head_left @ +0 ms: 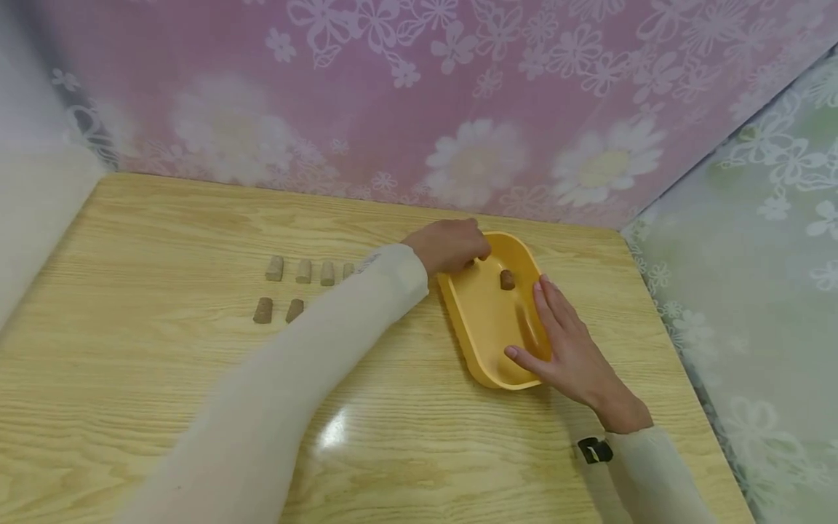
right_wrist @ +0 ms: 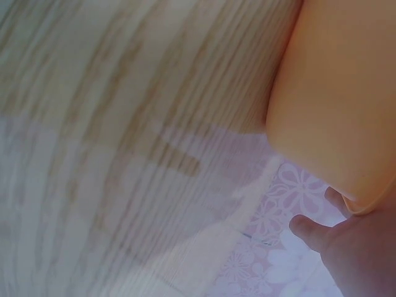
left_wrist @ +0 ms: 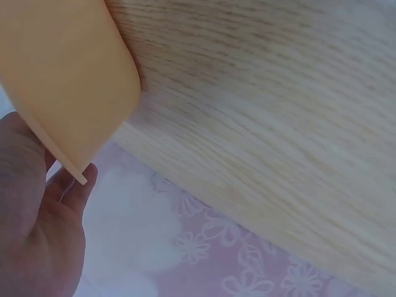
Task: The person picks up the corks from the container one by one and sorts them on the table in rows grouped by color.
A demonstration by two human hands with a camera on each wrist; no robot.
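Observation:
A yellow plastic tub [head_left: 487, 377] stands on the table, turned slightly. My left hand [head_left: 448, 246] reaches over its far left rim with bent fingers, and a small brown bit shows under the fingertips, mostly hidden by the hand. One small brown cork-like block [head_left: 507, 280] lies inside the tub. My right hand [head_left: 576, 349] rests along the tub's right side, fingers straight against the rim and thumb stretched over the inside. Left of the tub lie a row of beige blocks [head_left: 304, 271] and, nearer, brown blocks [head_left: 263, 311], partly covered by the left sleeve.
The wood-grain table [head_left: 406, 437] ends at a pink flowered wall [head_left: 393, 131] behind and a pale flowered panel [head_left: 766, 255] at the right. A white surface [head_left: 46, 189] borders the left. A black strap piece [head_left: 594, 450] shows by the right cuff.

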